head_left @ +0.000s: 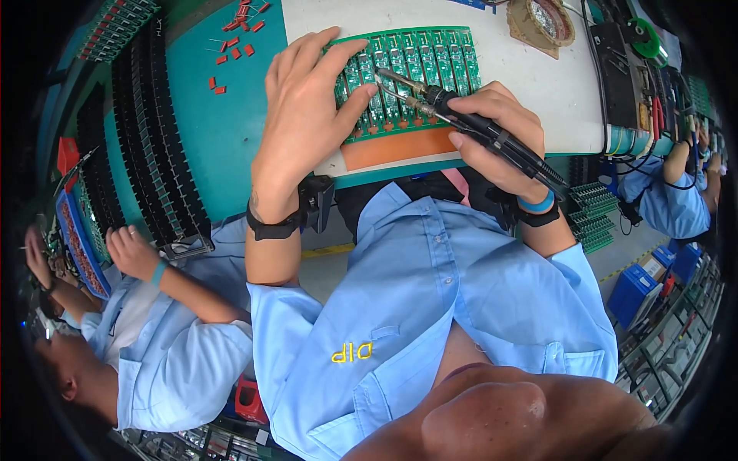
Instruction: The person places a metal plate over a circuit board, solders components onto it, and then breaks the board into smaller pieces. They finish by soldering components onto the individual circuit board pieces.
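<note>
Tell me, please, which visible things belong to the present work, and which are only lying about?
In use:
green circuit board, under the left hand
black two-tipped tool, in the right hand

Apparently just lying about:
loose red parts
round dish
green reel

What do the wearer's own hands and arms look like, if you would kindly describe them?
The left hand and right hand are gloveless. Light-blue sleeves leave the forearms uncovered. The left wrist wears a black strap, with a dark boxy piece beside it; the right wears a bright blue band and a black band.
</note>
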`<state>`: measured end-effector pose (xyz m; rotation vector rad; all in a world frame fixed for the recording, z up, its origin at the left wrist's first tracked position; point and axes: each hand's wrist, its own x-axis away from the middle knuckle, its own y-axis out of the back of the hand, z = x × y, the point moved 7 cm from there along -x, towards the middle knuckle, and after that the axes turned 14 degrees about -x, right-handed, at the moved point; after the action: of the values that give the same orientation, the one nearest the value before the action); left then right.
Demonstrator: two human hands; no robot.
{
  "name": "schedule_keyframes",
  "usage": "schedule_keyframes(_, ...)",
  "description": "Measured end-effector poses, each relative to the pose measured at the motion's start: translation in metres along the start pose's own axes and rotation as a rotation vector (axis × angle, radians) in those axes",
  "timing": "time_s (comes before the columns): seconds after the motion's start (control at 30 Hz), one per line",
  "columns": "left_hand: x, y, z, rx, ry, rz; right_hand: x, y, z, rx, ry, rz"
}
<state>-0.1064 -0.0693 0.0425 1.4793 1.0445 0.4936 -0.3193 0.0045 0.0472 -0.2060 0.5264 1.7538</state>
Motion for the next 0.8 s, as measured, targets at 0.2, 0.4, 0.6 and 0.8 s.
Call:
schedule_keyframes(0.2,0.000,-0.001,0.000,-0.009,0.001,0.000,-0.003,-0.001,0.002,0.010,0.004,0.026)
schedule_keyframes(0.4,-0.001,-0.004,0.001,0.024,0.011,0.006,-0.004,0.000,0.002,0.012,0.007,0.029)
schedule_keyframes(0.6,-0.001,-0.002,0.001,0.051,0.006,-0.001,0.000,0.005,0.007,-0.005,0.037,0.011)
schedule_keyframes(0.8,0.003,0.003,0.000,0.023,0.016,-0.028,0.003,0.002,0.008,-0.043,0.013,-0.007)
